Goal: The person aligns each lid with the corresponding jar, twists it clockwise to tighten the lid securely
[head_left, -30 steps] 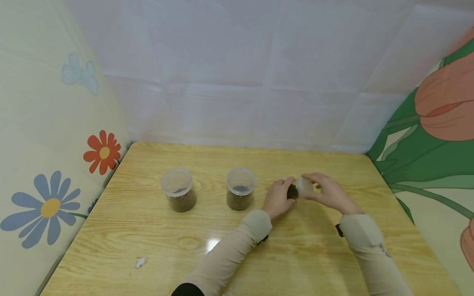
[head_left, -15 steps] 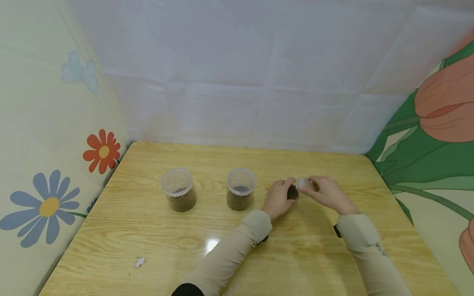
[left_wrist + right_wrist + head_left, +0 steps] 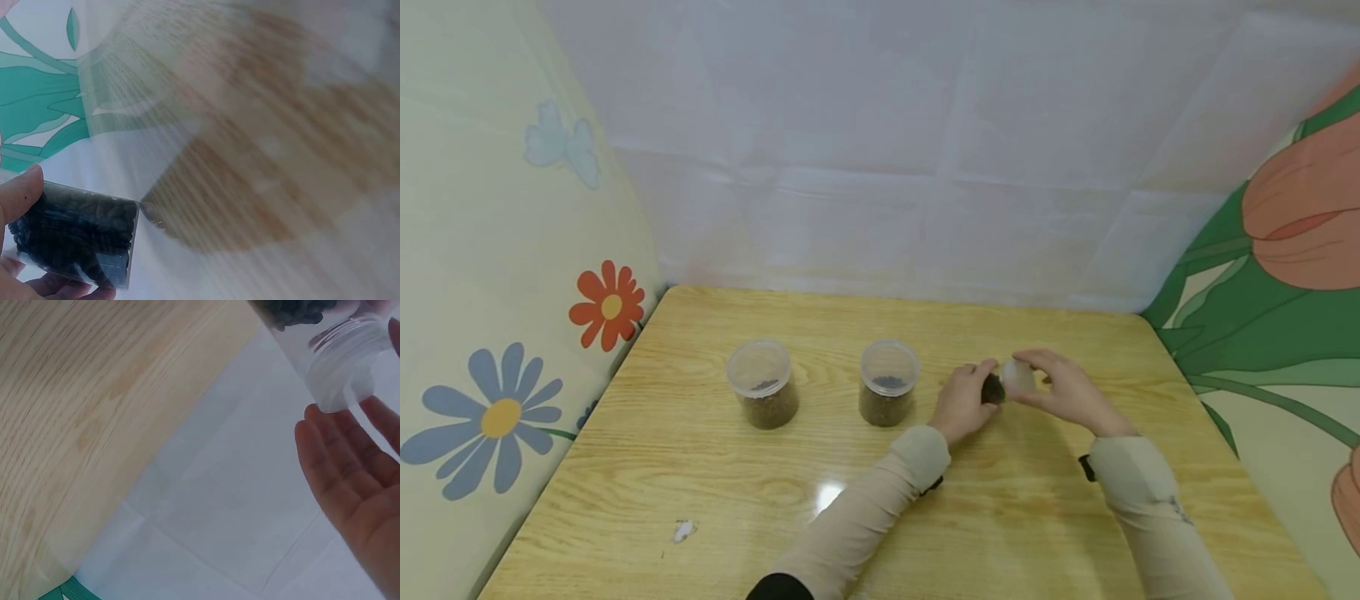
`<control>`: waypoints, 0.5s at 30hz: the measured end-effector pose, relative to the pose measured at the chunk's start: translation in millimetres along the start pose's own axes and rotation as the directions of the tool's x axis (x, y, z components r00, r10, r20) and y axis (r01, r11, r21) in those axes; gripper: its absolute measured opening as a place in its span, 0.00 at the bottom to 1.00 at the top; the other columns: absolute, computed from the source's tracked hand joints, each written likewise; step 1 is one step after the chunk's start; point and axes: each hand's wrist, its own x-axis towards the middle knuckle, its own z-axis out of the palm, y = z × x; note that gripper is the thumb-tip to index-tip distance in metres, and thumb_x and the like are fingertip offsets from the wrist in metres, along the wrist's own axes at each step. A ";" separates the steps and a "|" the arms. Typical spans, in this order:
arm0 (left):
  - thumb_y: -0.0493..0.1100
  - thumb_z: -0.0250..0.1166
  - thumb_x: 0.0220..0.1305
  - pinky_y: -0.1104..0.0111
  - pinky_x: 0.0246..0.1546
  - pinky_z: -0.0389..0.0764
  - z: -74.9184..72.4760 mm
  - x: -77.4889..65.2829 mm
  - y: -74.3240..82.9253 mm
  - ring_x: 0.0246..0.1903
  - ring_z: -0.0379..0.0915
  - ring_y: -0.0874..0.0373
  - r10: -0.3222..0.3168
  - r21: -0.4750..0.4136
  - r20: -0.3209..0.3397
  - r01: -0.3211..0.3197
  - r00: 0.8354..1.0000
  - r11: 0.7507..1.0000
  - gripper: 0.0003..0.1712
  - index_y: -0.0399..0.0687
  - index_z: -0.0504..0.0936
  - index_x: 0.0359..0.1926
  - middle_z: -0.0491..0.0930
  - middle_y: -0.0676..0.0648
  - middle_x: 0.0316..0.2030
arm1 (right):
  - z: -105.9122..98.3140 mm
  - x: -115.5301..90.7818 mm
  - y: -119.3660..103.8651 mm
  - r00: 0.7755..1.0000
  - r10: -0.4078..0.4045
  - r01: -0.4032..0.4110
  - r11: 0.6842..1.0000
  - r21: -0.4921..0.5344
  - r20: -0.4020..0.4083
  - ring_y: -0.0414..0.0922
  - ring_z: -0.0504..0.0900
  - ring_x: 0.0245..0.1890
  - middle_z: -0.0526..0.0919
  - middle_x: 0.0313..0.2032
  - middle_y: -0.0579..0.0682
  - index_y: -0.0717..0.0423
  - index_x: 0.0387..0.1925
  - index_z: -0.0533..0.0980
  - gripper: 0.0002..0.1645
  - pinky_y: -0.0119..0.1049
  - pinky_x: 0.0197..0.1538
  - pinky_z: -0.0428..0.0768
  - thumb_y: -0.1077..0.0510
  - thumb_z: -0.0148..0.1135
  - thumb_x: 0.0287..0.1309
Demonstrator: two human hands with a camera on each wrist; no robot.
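My left hand (image 3: 961, 403) grips a small clear jar (image 3: 992, 389), which lies tipped on its side with its mouth end toward the right. Dark pieces fill much of it, as the left wrist view shows through the wall of the jar (image 3: 81, 234). At that mouth end is a translucent whitish lid (image 3: 1018, 379). My right hand (image 3: 1067, 392) pinches this lid between thumb and fingers. In the right wrist view the fingertips touch the rim of the lid (image 3: 342, 378). How far the lid is screwed on cannot be made out.
Two larger clear lidded jars stand upright to the left: one jar (image 3: 887, 404) near my left hand, another jar (image 3: 769, 408) farther left. A small white patch (image 3: 683, 531) marks the wooden table (image 3: 737, 483). A white cloth (image 3: 850, 225) hangs behind the table.
My right hand turned at the lid half a second ago and has turned back, its fingers spread around the lid as before. The left hand and its jar stay in place.
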 end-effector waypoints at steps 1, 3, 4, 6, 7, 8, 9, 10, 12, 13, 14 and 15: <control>0.49 0.69 0.52 0.64 0.46 0.74 -0.1 -0.1 0.0 0.52 0.67 0.55 -0.004 -0.004 0.002 0.004 1.000 1.000 0.37 0.58 0.64 0.63 0.71 0.47 0.53 | 0.1 0.4 -0.4 1.000 0.001 -0.001 1.000 -0.013 -0.006 0.60 0.72 0.46 0.71 0.51 0.66 0.69 0.55 0.68 0.34 0.54 0.43 0.74 0.54 0.66 0.50; 0.49 0.68 0.52 0.63 0.46 0.73 -0.3 -0.2 0.1 0.52 0.67 0.55 -0.009 -0.009 0.006 0.009 1.000 1.000 0.37 0.58 0.64 0.63 0.71 0.47 0.54 | 0.1 1.9 -2.2 1.000 0.022 -0.023 0.999 -0.040 -0.011 0.60 0.74 0.44 0.74 0.48 0.66 0.71 0.53 0.69 0.32 0.53 0.42 0.74 0.53 0.65 0.52; 0.49 0.68 0.53 0.63 0.46 0.74 -0.4 -0.4 0.0 0.53 0.67 0.55 -0.011 -0.013 0.008 0.012 1.000 1.000 0.37 0.58 0.63 0.63 0.71 0.47 0.54 | 0.0 2.7 -3.0 0.999 0.044 -0.045 0.998 -0.053 -0.009 0.59 0.75 0.43 0.75 0.47 0.66 0.71 0.52 0.70 0.32 0.53 0.41 0.74 0.51 0.64 0.53; 0.49 0.68 0.53 0.63 0.46 0.74 -0.5 -0.7 -0.1 0.53 0.66 0.54 -0.015 -0.022 0.010 0.015 1.000 1.000 0.37 0.58 0.63 0.64 0.70 0.46 0.55 | -0.2 4.5 -5.4 0.996 0.085 -0.085 0.993 -0.079 -0.004 0.57 0.76 0.39 0.77 0.42 0.65 0.72 0.50 0.71 0.32 0.51 0.38 0.75 0.47 0.60 0.56; 0.49 0.68 0.53 0.63 0.46 0.74 -0.5 -0.8 -0.2 0.53 0.66 0.54 -0.016 -0.026 0.010 0.016 1.000 1.000 0.37 0.58 0.63 0.64 0.70 0.46 0.55 | -0.2 5.3 -6.4 0.994 0.108 -0.107 0.991 -0.086 0.005 0.55 0.77 0.35 0.78 0.39 0.64 0.71 0.48 0.73 0.31 0.49 0.36 0.75 0.45 0.58 0.57; 0.48 0.68 0.53 0.62 0.46 0.74 -0.5 -1.0 -0.4 0.53 0.66 0.54 -0.016 -0.028 0.010 0.016 1.000 0.999 0.37 0.58 0.63 0.64 0.70 0.46 0.55 | -0.5 6.0 -7.4 0.992 0.124 -0.123 0.988 -0.092 0.011 0.53 0.77 0.32 0.79 0.35 0.62 0.71 0.46 0.73 0.31 0.48 0.34 0.75 0.44 0.57 0.58; 0.48 0.68 0.53 0.62 0.46 0.74 -0.4 -1.2 -0.4 0.53 0.66 0.54 -0.016 -0.032 0.010 0.017 1.000 0.999 0.37 0.59 0.63 0.64 0.70 0.46 0.55 | -0.7 6.4 -8.0 0.990 0.143 -0.141 0.985 -0.097 0.016 0.50 0.77 0.29 0.79 0.32 0.59 0.70 0.44 0.74 0.31 0.46 0.32 0.75 0.42 0.55 0.59; 0.48 0.67 0.54 0.62 0.46 0.74 -0.5 -1.4 -0.6 0.54 0.66 0.54 -0.017 -0.034 0.012 0.017 1.000 0.999 0.37 0.58 0.63 0.64 0.70 0.46 0.55 | -0.9 6.7 -8.3 0.988 0.154 -0.152 0.983 -0.099 0.019 0.47 0.76 0.26 0.79 0.30 0.57 0.69 0.41 0.75 0.31 0.44 0.30 0.74 0.41 0.53 0.60; 0.48 0.67 0.54 0.62 0.46 0.74 -0.5 -1.7 -0.7 0.54 0.66 0.54 -0.019 -0.036 0.014 0.019 1.000 0.999 0.37 0.58 0.63 0.64 0.69 0.46 0.55 | -1.7 6.5 -8.9 0.984 0.177 -0.174 0.980 -0.096 0.028 0.43 0.72 0.20 0.77 0.23 0.52 0.66 0.34 0.77 0.30 0.40 0.25 0.71 0.40 0.49 0.62; 0.48 0.67 0.54 0.62 0.46 0.74 -0.6 -1.8 -0.8 0.54 0.65 0.54 -0.023 -0.039 0.015 0.023 1.000 0.999 0.37 0.58 0.62 0.64 0.69 0.47 0.55 | -2.2 6.0 -8.6 0.981 0.193 -0.189 0.978 -0.093 0.034 0.41 0.69 0.17 0.75 0.19 0.49 0.64 0.29 0.77 0.30 0.38 0.23 0.69 0.39 0.48 0.62; 0.48 0.68 0.54 0.62 0.47 0.74 -0.8 -1.8 -0.8 0.54 0.65 0.54 -0.026 -0.041 0.017 0.027 1.000 0.999 0.37 0.58 0.62 0.64 0.69 0.47 0.55 | -2.8 5.1 -8.3 0.978 0.205 -0.201 0.976 -0.088 0.037 0.40 0.67 0.16 0.73 0.17 0.48 0.62 0.26 0.77 0.31 0.37 0.22 0.68 0.39 0.46 0.63; 0.48 0.68 0.53 0.62 0.47 0.73 -1.0 -1.9 -0.9 0.54 0.65 0.54 -0.030 -0.044 0.018 0.031 0.999 0.999 0.38 0.58 0.62 0.64 0.69 0.47 0.55 | -3.3 4.4 -8.0 0.976 0.215 -0.211 0.974 -0.085 0.040 0.40 0.65 0.14 0.70 0.15 0.47 0.60 0.22 0.76 0.31 0.36 0.21 0.66 0.39 0.45 0.63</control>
